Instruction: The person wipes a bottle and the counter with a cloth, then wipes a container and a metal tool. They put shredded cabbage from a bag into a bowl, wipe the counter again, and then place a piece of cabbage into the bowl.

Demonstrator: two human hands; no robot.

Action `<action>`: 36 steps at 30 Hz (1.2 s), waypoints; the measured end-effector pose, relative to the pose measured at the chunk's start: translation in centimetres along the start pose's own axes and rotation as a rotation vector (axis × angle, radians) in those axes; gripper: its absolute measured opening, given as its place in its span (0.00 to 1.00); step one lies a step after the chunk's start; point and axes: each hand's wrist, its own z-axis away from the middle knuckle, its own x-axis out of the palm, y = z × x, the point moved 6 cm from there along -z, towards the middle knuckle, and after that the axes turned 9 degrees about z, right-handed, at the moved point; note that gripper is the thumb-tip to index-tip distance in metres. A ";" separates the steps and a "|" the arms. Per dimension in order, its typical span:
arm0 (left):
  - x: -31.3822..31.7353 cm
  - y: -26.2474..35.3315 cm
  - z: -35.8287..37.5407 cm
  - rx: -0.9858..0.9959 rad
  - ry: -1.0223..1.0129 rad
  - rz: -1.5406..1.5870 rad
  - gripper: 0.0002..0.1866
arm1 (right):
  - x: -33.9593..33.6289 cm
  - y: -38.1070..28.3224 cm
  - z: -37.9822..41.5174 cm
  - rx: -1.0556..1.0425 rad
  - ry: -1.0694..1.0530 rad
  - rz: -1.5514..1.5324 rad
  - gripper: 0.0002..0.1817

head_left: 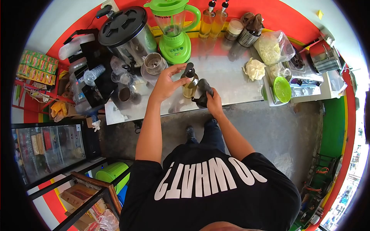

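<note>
A clear pump bottle (189, 90) with a black pump head and yellowish liquid stands on the steel counter near its front edge. My left hand (168, 84) has its thumb and fingers curled around the bottle's top, just below the pump head. Close to the bottle's right side, my right hand (214, 103) is closed on a limp-looking black cloth (203, 92). Part of the cloth lies behind my fingers, and its exact form is hard to make out. Behind the bottle stands a green blender (174, 44).
Left of the blender are a large steel drum with a black lid (124, 29) and a metal strainer (155, 63). Two pump bottles of yellow liquid (213, 23) stand at the wall. Rightward are a bag of shredded food (269, 48), a green bowl (282, 89) and a pot (324, 57) on a stove.
</note>
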 end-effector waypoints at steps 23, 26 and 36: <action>-1.3 4.2 2.1 0.079 0.330 -0.097 0.13 | 9.0 -2.0 0.6 -0.603 -0.126 0.748 0.36; -1.7 4.5 2.6 0.045 0.360 -0.140 0.14 | 9.7 -2.5 1.9 -0.715 -0.230 0.724 0.30; -1.6 1.9 3.3 0.080 0.437 -0.139 0.15 | 2.9 -0.3 -0.7 -0.385 -0.676 0.247 0.15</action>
